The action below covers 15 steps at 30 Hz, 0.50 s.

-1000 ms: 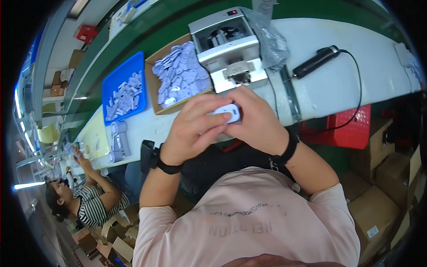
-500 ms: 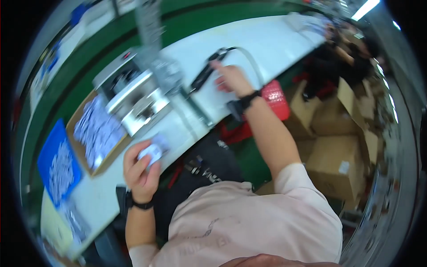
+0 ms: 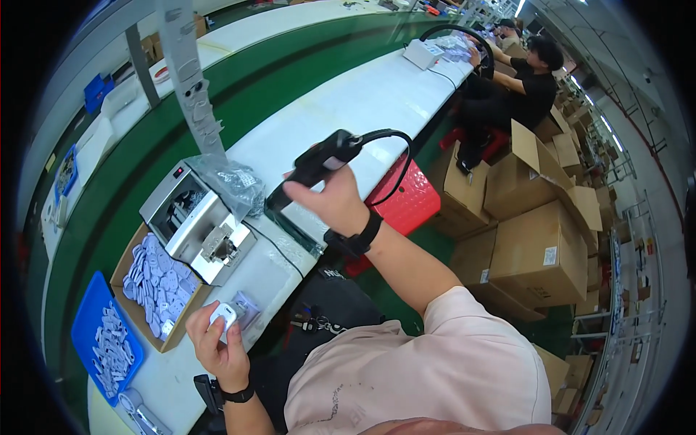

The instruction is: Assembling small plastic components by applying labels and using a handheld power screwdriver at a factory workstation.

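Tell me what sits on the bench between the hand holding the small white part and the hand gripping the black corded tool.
In the head view, a grey metal machine with a crumpled clear bag on top.

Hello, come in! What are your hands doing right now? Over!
Right hand gripping black corded handheld scanner, lifted above the white bench. Left hand holding small white device near the bench edge. Nothing between the two.
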Motion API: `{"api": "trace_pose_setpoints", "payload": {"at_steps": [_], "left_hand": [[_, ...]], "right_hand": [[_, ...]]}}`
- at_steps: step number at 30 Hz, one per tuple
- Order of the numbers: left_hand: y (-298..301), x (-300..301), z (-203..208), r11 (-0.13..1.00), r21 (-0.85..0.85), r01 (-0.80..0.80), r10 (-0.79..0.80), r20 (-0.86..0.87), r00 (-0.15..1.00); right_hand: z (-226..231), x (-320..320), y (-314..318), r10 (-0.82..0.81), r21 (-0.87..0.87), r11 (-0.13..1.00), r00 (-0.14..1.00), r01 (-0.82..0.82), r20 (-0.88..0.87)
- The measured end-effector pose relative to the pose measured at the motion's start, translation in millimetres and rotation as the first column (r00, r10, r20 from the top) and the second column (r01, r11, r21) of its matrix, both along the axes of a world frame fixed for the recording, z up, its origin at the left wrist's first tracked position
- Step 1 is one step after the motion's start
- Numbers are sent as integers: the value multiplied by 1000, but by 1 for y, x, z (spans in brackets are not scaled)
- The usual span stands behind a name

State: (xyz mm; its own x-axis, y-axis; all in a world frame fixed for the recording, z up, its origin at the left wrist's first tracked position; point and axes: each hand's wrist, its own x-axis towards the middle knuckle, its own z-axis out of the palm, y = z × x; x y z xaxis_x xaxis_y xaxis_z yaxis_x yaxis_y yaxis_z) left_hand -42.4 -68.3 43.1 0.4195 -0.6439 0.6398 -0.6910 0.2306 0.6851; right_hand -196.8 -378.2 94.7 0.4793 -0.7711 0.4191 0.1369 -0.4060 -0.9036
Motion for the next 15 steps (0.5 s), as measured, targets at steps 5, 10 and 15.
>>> {"api": "trace_pose_setpoints", "payload": {"at_steps": [5,10,15], "left_hand": [[-11,4,1,998,-54,-22,21,-34,999],[-6,-1,13,996,12,-84,84,19,996],[-14,-6,26,992,86,-90,90,0,996]], "right_hand": [[0,26,22,92,-180,981,990,-72,105],[-47,45,31,147,-145,979,989,-146,0],[-16,31,15,461,302,801,855,-517,239]]}}
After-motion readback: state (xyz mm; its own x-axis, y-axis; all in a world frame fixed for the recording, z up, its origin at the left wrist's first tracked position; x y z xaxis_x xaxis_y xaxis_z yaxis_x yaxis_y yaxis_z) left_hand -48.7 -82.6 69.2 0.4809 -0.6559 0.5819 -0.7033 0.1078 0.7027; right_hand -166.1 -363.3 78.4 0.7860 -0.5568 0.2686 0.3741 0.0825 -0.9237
